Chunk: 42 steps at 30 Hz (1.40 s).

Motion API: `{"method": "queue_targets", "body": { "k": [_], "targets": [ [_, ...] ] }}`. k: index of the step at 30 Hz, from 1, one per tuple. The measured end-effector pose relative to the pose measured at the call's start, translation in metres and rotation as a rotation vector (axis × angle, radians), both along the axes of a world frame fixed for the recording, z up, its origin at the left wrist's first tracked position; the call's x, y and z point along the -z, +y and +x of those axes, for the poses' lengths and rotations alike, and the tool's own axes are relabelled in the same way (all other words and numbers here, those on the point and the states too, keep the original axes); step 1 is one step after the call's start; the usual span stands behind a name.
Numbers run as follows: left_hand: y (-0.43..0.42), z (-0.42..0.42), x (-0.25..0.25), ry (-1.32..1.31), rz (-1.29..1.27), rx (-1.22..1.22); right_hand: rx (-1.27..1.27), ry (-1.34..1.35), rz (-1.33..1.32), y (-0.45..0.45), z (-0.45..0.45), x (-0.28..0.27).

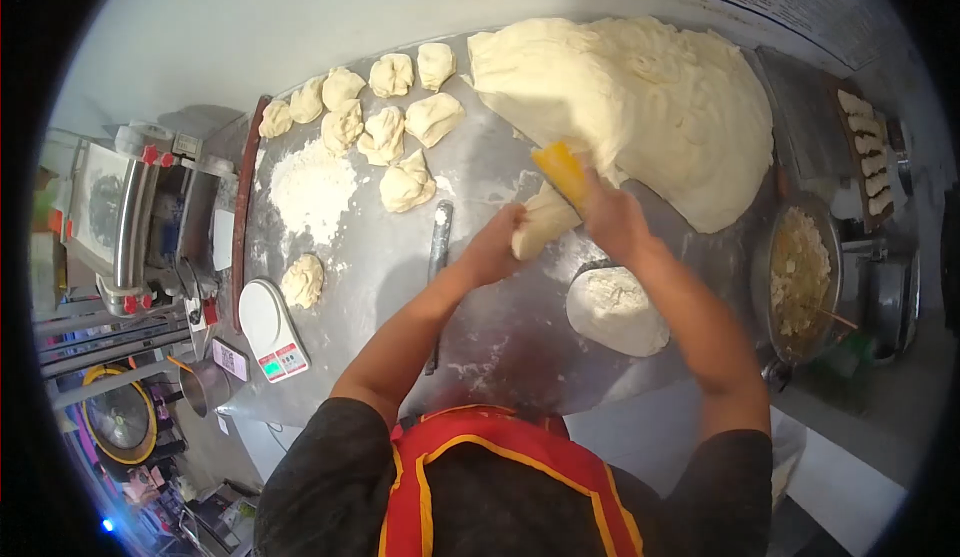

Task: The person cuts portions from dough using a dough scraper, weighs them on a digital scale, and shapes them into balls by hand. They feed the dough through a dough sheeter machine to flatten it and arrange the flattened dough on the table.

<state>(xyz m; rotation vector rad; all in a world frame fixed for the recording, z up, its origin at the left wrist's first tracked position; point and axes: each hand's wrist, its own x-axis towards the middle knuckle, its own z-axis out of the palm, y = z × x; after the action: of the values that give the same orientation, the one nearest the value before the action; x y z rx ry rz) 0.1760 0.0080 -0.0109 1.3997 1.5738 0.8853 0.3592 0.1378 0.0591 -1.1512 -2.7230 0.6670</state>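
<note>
My left hand (492, 247) is closed on a strip of pale dough (543, 221) near the middle of the metal table (490, 312). In my right hand (612, 219) is a yellow scraper (562, 170), held at the lower left edge of a large dough mass (660, 97). Several dough pieces (383, 135) lie to the upper left, by a patch of flour (308, 189). A flattened dough piece with flour on it (617, 309) rests beside my right forearm.
At the left, a digital scale (268, 329) stands near a lone dough piece (302, 281). A dark rod (438, 257) lies left of my left forearm. At the right edge are a bowl of filling (800, 275) and a tray of small pieces (862, 155).
</note>
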Motion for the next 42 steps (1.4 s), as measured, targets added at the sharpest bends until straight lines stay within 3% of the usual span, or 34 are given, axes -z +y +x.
{"method": "queue_targets", "body": {
  "k": [5, 8, 11, 13, 14, 17, 19, 20, 23, 28, 29, 35, 38, 42],
  "targets": [
    [0.012, 0.017, -0.012, 0.154, 0.1, -0.165, 0.005, 0.014, -0.009, -0.004, -0.039, 0.01],
    [0.024, 0.026, 0.002, 0.495, 0.22, -0.264, 0.045, -0.025, 0.043, -0.006, -0.046, 0.012],
    [0.029, 0.021, 0.019, 0.331, 0.228, -0.216, 0.027, 0.009, 0.103, -0.002, -0.042, 0.022],
    [0.015, 0.012, -0.009, 0.19, 0.088, -0.265, 0.049, -0.12, 0.04, -0.001, -0.043, 0.012],
    [0.002, 0.004, -0.024, 0.118, 0.013, -0.289, 0.057, -0.093, 0.027, -0.004, -0.04, 0.005],
    [-0.071, -0.045, -0.048, -0.169, 0.121, -0.314, 0.099, -0.008, 0.013, -0.023, -0.031, -0.037],
    [-0.126, -0.078, -0.087, -0.293, -0.09, -0.405, 0.134, 0.102, 0.028, -0.045, -0.025, -0.068],
    [-0.154, -0.095, -0.092, -0.335, -0.036, -0.432, 0.14, 0.183, 0.023, -0.055, -0.022, -0.077],
    [-0.222, -0.124, -0.089, -0.046, -0.101, -0.554, 0.043, 0.357, 0.09, -0.093, -0.023, -0.1],
    [-0.281, -0.123, -0.013, 0.546, -0.045, -0.699, 0.07, 0.29, -0.136, -0.175, -0.045, -0.1],
    [-0.285, -0.116, -0.005, 0.72, 0.083, -0.809, 0.044, 0.276, -0.163, -0.191, -0.051, -0.096],
    [-0.33, -0.094, -0.026, 0.289, 0.1, -1.025, -0.049, 0.16, -0.386, -0.283, -0.097, -0.073],
    [-0.356, -0.09, -0.021, 0.11, 0.097, -1.07, -0.239, 0.248, -0.388, -0.325, -0.127, -0.069],
    [-0.382, -0.098, -0.01, 0.358, 0.094, -0.96, -0.484, 0.221, -0.271, -0.357, -0.153, -0.052]
  ]
}}
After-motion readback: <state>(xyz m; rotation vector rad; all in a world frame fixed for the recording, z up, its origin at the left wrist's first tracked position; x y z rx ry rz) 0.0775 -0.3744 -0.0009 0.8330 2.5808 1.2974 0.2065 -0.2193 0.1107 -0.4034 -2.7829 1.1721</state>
